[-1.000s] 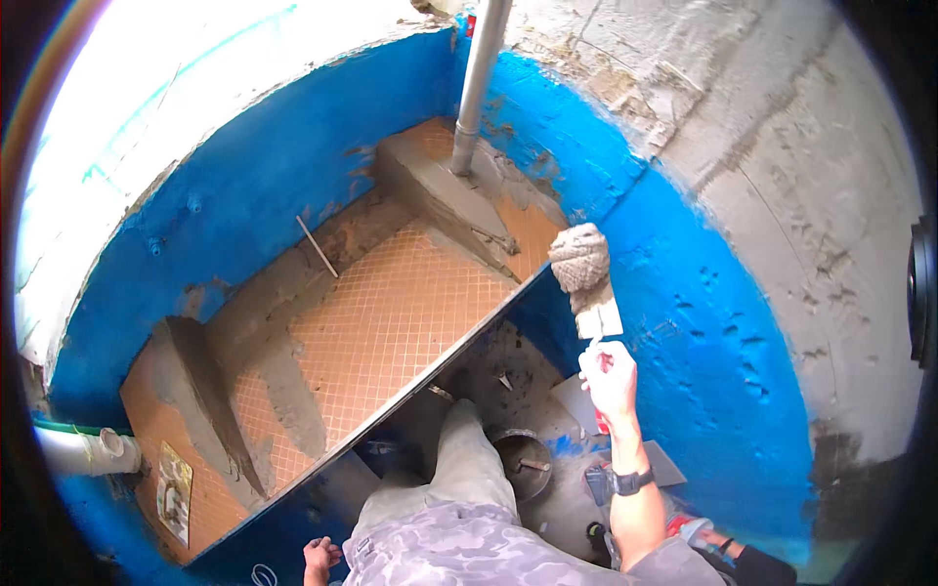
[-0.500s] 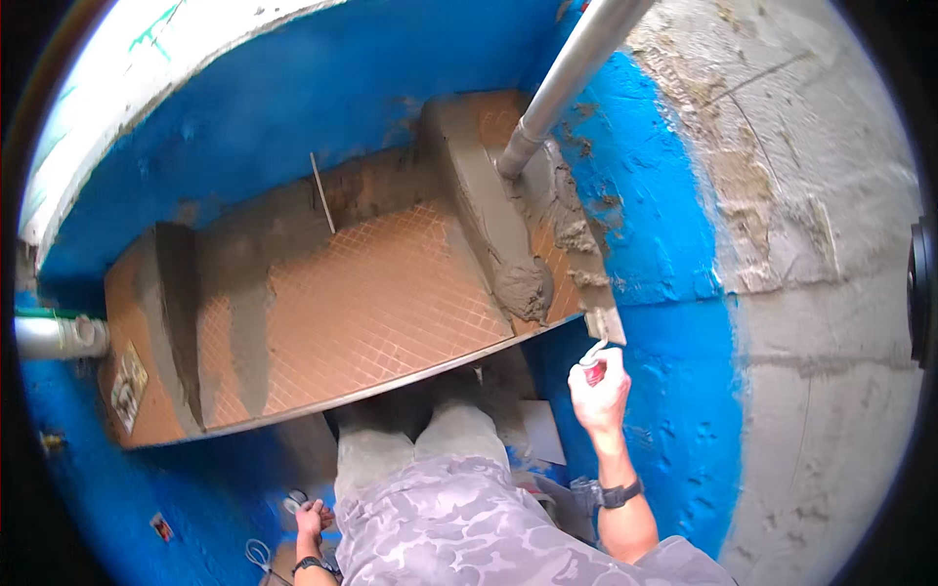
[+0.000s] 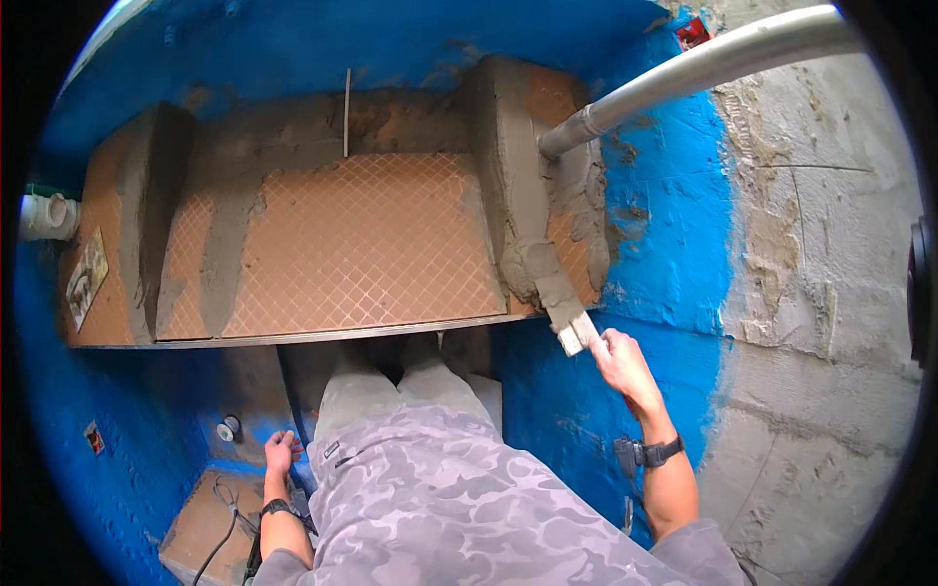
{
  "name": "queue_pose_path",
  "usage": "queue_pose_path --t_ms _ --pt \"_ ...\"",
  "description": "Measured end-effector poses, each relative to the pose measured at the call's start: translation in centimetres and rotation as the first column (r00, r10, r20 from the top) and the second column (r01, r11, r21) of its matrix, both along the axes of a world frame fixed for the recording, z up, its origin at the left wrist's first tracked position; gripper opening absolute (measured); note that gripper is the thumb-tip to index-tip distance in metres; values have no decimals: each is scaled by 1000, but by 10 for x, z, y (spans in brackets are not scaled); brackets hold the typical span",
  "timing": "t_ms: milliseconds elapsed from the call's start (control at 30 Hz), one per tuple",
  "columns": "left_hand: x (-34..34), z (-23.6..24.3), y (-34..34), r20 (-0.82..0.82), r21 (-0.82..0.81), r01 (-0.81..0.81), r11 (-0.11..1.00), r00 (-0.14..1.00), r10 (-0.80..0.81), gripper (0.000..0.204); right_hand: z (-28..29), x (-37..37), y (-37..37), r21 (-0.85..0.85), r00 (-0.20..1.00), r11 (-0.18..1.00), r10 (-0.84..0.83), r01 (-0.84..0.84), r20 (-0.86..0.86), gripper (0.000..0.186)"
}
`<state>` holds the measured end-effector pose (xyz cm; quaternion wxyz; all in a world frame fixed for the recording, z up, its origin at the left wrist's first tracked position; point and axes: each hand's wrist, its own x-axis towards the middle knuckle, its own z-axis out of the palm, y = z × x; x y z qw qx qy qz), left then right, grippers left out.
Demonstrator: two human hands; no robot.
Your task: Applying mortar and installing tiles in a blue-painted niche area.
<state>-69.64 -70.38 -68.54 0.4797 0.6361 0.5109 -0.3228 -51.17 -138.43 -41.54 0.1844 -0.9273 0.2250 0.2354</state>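
Observation:
My right hand (image 3: 625, 366) is closed around a trowel (image 3: 578, 334). Grey wet mortar coats most of the blade, whose tip presses against the front end of a mortar-covered ridge (image 3: 513, 186). That ridge runs along the right side of a brown board (image 3: 362, 244) scored with a diamond pattern. To the right of the ridge, more mortar (image 3: 581, 195) lies rough around the foot of a grey pipe (image 3: 664, 83). My left hand (image 3: 283, 449) hangs low beside my leg, its fingers loosely curled with nothing seen in them.
Another mortar-coated ridge (image 3: 161, 205) stands at the board's left, and a thin white stick (image 3: 347, 112) rises at the back. A white pipe end (image 3: 49, 215) juts from the left. Blue walls surround the board; a box (image 3: 210, 518) with a cable sits lower left.
My right hand has brought the trowel from the right edge of the board leftward onto the ridge's front end. The head view has shifted, and my left hand appears higher.

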Motion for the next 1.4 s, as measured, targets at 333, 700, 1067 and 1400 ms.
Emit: queue_pose_path --t_ms 333,700,1067,1400 --pt "9 -38 -13 12 -113 4 994 1000 -2 26 29 -10 27 -84 964 991 81 -105 -253 46" --pt "17 -44 -3 -20 -131 -64 989 998 62 25 42 -13 60 -127 974 991 2 -32 -229 45" --pt "294 165 -152 804 -99 918 384 301 -512 27 53 -41 60 -57 977 976 -211 210 -21 31" --pt "296 134 -344 617 679 713 176 -424 -663 35 28 -61 85 -249 999 968 33 -36 -17 26"
